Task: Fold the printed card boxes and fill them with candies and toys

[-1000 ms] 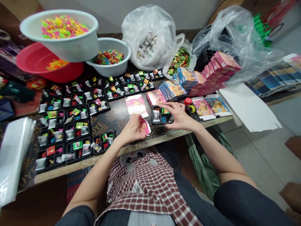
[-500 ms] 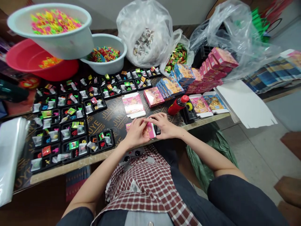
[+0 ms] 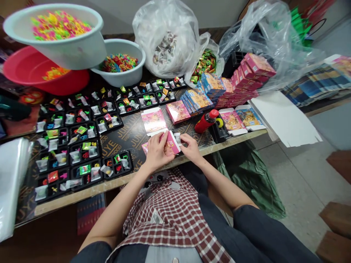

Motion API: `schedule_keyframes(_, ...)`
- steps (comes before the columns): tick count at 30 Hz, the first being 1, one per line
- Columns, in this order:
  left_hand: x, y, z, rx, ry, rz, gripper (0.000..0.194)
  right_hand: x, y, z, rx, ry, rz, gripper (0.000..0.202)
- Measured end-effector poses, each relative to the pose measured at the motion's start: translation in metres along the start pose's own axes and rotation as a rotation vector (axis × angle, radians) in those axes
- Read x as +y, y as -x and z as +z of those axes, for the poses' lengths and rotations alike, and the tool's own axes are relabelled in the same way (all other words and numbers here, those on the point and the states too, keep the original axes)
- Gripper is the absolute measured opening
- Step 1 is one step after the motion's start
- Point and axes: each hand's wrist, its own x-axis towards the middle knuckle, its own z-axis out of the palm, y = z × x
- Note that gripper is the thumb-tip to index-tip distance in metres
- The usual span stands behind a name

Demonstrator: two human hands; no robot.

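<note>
My left hand (image 3: 159, 149) is closed over a small pink box (image 3: 172, 143) at the table's front edge, holding it from the left and above. At the box's right end, the thumb and fingers of my right hand (image 3: 191, 148) pinch a small whitish packet (image 3: 177, 138). A dark edge shows beside the packet, mostly hidden by the box and fingers. Flat pink box pieces lie under and left of my left hand. Just beyond it rests a flat pink carton (image 3: 153, 120), with a closed pink box (image 3: 177, 111) to its right.
Black trays (image 3: 113, 122) of sweets and small toys fill the left side. Basins (image 3: 124, 76) and a clear bag (image 3: 167, 22) stand behind. Blue boxes (image 3: 197, 99) and pink boxes (image 3: 251, 71) are stacked back right. A red bottle (image 3: 204, 122) stands near my right hand, beside a tape dispenser (image 3: 219, 133).
My right hand has drawn back from over the box to its right end, fingers now at the whitish packet. The dark tray that showed there is now largely hidden. My left hand stays on the box.
</note>
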Motion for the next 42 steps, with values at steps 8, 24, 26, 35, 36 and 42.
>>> schedule_keyframes(8,-0.002,0.0,-0.002,0.05,-0.03,-0.015,0.088,-0.003,-0.009,-0.003,0.085,-0.199,0.071,0.027)
schedule_keyframes(24,-0.007,-0.003,-0.012,-0.003,0.254,0.0,0.089,-0.017,-0.007,0.015,0.183,-0.549,0.227,0.039)
schedule_keyframes(26,-0.004,-0.005,-0.013,-0.053,0.559,-0.019,0.086,-0.023,-0.012,0.021,0.149,-0.671,0.304,0.051)
schedule_keyframes(35,-0.004,0.003,0.0,0.223,1.435,-0.674,0.044,-0.028,-0.035,0.034,0.246,-0.641,0.391,0.032)
schedule_keyframes(36,-0.003,0.004,0.002,0.248,1.47,-0.712,0.045,-0.027,-0.035,0.036,0.238,-0.606,0.403,0.029)
schedule_keyframes(42,-0.007,0.002,0.003,0.334,1.448,-0.817,0.026,-0.023,-0.035,0.039,0.17,-0.561,0.383,0.022)
